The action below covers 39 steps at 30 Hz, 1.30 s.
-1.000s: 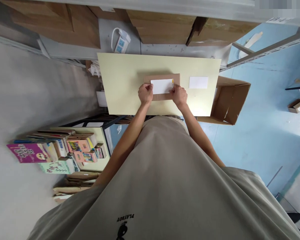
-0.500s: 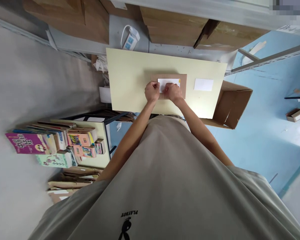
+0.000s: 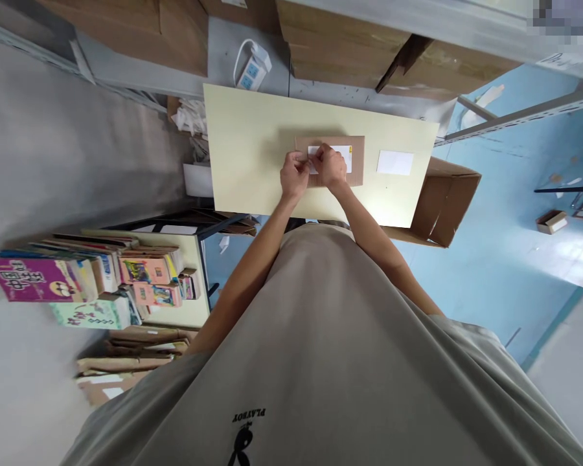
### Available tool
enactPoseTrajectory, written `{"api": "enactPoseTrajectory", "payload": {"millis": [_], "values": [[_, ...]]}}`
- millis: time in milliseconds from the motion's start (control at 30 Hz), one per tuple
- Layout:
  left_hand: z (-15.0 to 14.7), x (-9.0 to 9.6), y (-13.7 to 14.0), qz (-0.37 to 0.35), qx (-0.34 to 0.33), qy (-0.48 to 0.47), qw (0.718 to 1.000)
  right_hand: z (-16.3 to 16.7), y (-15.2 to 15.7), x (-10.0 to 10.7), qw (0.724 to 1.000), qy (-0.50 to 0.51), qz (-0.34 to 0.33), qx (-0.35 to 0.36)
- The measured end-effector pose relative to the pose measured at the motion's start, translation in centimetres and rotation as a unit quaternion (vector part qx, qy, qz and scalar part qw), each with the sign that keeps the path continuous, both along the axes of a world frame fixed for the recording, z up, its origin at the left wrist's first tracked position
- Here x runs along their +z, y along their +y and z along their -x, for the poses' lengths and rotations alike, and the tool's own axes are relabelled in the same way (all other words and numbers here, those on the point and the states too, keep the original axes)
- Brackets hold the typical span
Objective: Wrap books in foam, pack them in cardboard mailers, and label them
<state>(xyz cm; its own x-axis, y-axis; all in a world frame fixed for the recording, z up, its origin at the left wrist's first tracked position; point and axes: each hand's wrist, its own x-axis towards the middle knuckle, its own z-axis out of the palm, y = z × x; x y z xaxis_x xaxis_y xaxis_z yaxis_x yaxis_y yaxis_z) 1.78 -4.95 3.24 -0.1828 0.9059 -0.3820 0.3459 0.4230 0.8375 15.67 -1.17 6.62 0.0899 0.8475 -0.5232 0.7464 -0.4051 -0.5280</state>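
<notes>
A flat brown cardboard package [image 3: 358, 169] lies on the pale yellow board in front of me. On its face is a white label [image 3: 342, 150] with a small yellow mark at the right end. My left hand [image 3: 295, 176] is closed, thumb and finger pinched at the label's left edge. Right beside it, my right hand [image 3: 332, 167] lies over the label, its fingers also pinched together. The fingertips of both hands nearly meet, and whatever they hold between them is too small to make out. The label's middle is hidden under my right hand.
A white paper slip [image 3: 395, 162] lies on the pale yellow board [image 3: 247, 149]. An opened cardboard box [image 3: 449, 204] stands at the right, a power strip [image 3: 252, 72] behind the board. Large cartons [image 3: 344, 48] line the back. Stacked books [image 3: 150, 281] are at lower left.
My right hand has moved left and slightly away from me over the label, closer to my left hand. The left hand stays at the label's left edge.
</notes>
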Motion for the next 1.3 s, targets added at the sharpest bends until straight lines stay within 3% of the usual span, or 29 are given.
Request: {"api": "enactPoseTrajectory", "payload": {"millis": [167, 333, 567, 667, 800, 933, 1000, 1133, 1200, 1300], "values": [[0.1, 1.1, -0.8, 0.027, 0.008, 0.010, 1.000, 0.4, 1.9, 0.9, 0.998, 0.009, 0.041, -0.039], [0.4, 0.5, -0.8, 0.021, -0.007, 0.014, 1.000, -0.8, 1.6, 1.7, 0.996, 0.036, 0.066, -0.056], [1.2, -1.5, 0.3, 0.019, -0.026, -0.041, 0.999, -10.8, -4.9, 3.0, 0.984, -0.072, 0.058, -0.149], [2.5, -2.2, 0.3, 0.034, -0.027, -0.107, 0.993, -13.5, -6.8, 3.1, 0.977, -0.098, 0.054, -0.183], [5.3, -2.6, -1.2, 0.103, 0.009, -0.168, 0.980, -11.8, -8.8, 1.9, 0.976, 0.009, 0.016, -0.216], [7.2, -1.7, -3.8, 0.159, -0.117, -0.149, 0.969, -7.3, -11.9, 1.2, 0.946, 0.137, -0.022, -0.294], [7.5, -0.6, -4.8, 0.145, -0.172, -0.124, 0.966, -5.9, -13.5, 1.7, 0.932, 0.164, -0.063, -0.317], [7.5, 2.3, -5.5, 0.043, -0.217, -0.043, 0.974, -6.0, -16.3, 4.3, 0.907, 0.156, -0.131, -0.369], [7.1, 3.5, -5.1, 0.007, -0.238, -0.023, 0.971, -6.8, -17.6, 5.5, 0.897, 0.148, -0.129, -0.396], [5.8, 4.3, -4.4, 0.010, -0.262, 0.009, 0.965, -7.5, -19.6, 6.2, 0.886, 0.157, -0.091, -0.427]]}}
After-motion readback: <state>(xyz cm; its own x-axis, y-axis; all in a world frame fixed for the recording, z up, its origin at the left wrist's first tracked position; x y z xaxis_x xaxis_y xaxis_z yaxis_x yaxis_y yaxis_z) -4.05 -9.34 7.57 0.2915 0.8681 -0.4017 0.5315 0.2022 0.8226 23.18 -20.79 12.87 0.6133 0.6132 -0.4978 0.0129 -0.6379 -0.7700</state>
